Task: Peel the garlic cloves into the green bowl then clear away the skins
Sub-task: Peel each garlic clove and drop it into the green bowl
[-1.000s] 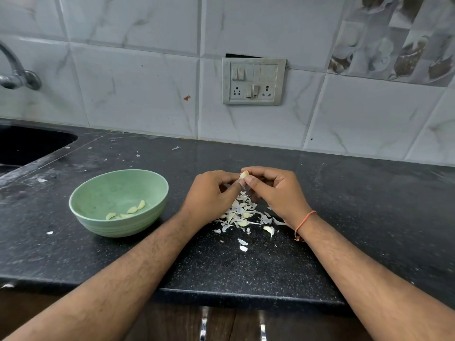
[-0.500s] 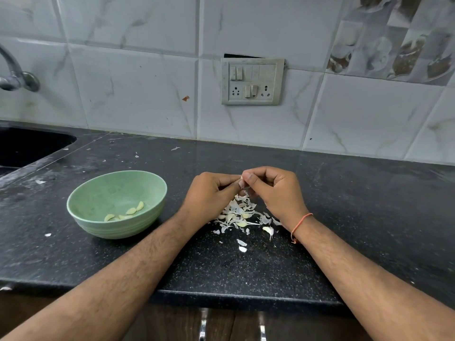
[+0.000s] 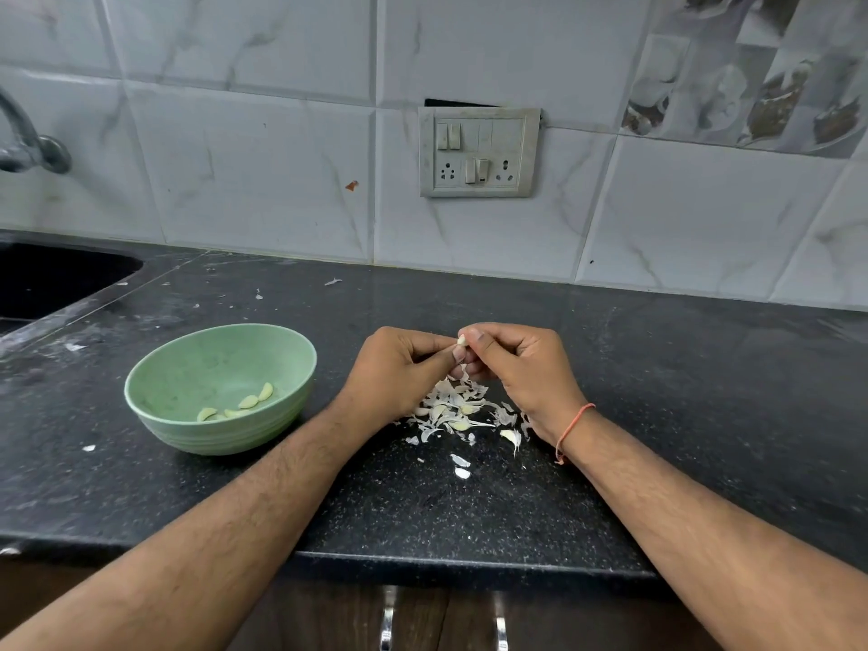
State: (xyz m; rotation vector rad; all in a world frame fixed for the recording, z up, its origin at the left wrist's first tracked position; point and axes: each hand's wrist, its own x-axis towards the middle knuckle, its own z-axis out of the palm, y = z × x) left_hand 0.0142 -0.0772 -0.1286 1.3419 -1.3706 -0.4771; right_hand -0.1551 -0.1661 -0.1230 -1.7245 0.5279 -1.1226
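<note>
- The counter carries all items; its front edge runs beneath both forearms. Risk: a sweeping forearm pushes material over that edge.
- The green bowl stands toward the counter's left, near the sink corner, holding a few peeled cloves. Risk: the left forearm passes close beside it and may knock it.
- The skins lie in a loose pile mid-counter, below the hands. Risk: light flakes scatter under any draught or wrist motion, complicating clearing.
- The left hand and right hand, fingers curled, pinch one garlic clove above the pile. Risk: the small clove slips and drops into the skins.
</note>
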